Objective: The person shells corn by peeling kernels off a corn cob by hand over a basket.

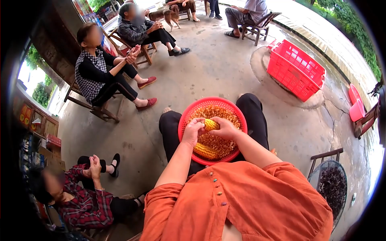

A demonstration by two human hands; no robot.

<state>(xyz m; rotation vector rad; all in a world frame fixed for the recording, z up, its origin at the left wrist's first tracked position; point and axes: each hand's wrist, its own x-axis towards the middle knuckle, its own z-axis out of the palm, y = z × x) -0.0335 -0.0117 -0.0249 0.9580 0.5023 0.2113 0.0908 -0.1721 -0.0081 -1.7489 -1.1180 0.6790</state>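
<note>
An ear of corn (210, 125) is held crosswise between my two hands, above a red plastic basket (183, 116) on my lap. My left hand (194, 130) grips its left end with the fingers closed. Around the other end are the fingers of my right hand (225, 129). Loose corn kernels (217, 146) cover the bottom of the basket. Another ear of corn (205, 151) lies on the kernels at the near left. The underside of the held ear is hidden.
A red crate (295, 68) stands on the concrete floor ahead to the right. A mesh container of dark material (332, 186) is close on my right. Seated people (106, 74) are on my left and farther ahead, near a dog (167, 17). Red basins (356, 110) sit far right.
</note>
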